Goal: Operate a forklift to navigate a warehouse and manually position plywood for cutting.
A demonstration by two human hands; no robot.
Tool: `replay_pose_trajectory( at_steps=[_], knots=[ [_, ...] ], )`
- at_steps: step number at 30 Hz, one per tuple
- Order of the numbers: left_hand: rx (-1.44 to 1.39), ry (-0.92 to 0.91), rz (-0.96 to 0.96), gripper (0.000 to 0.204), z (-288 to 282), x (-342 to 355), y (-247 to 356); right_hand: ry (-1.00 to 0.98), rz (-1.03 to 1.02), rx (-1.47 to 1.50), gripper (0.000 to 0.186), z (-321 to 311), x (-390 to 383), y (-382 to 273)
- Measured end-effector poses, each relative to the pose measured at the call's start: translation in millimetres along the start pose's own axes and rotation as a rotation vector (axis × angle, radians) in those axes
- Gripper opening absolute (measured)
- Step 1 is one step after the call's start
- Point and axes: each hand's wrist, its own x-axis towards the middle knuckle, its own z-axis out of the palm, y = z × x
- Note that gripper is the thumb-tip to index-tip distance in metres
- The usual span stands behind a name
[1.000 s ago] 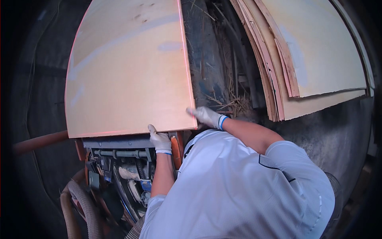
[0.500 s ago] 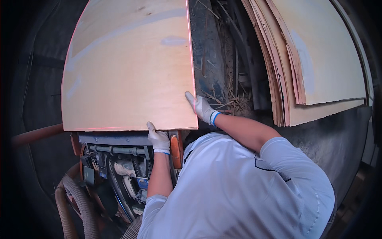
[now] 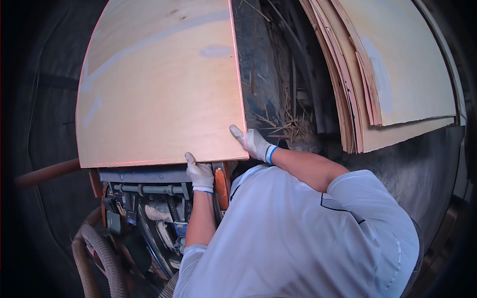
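A large pale plywood sheet lies flat in front of me, with whitish filler-like patches on its face. Thin red light lines run along its side and near edges. My left hand, in a white glove, grips the near edge, thumb on top and fingers hidden beneath. At the right edge, close to the near corner, my gloved right hand holds the same sheet, its thumb laid over the top face. The fingers of that hand are partly hidden under the board.
A stack of rough-edged plywood sheets stands at the right. Between it and my sheet lie wood scraps. Below the near edge is machinery with a grey-green shaft; ribbed hoses are at the lower left, and a reddish pipe at the left.
My right hand has slid slightly nearer along the sheet's right edge. My left hand keeps its hold at the near edge, and the sheet has barely shifted in view.
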Motion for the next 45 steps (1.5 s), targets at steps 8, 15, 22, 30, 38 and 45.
replay_pose_trajectory(
  at_steps=[8, 15, 22, 30, 38, 45],
  knots=[
    [0.060, -0.031, -0.086, 0.080, -23, 3, 6, 0.001, 0.064, 0.217, 0.091, 16, -3, 6],
    [1.306, -0.127, -0.395, 0.066, -5, 13, 141, 0.171, -0.236, -0.331, 0.082, -21, -52, -102],
    [0.906, -0.555, 0.086, 0.045, 160, 88, 101, 0.578, -1.115, -0.452, 0.072, -99, -144, -219],
    [0.493, -0.955, 0.276, 0.055, 365, 76, -66, 0.801, -0.719, -1.390, 0.114, -238, -195, -144],
    [0.402, -1.062, 0.491, 0.064, 291, 85, -138, 0.682, -0.763, -1.474, 0.108, -211, -173, -90],
    [0.678, -1.008, 0.839, 0.069, 261, 58, -137, 0.587, -0.610, -1.532, 0.106, -182, -199, -83]
  ],
)
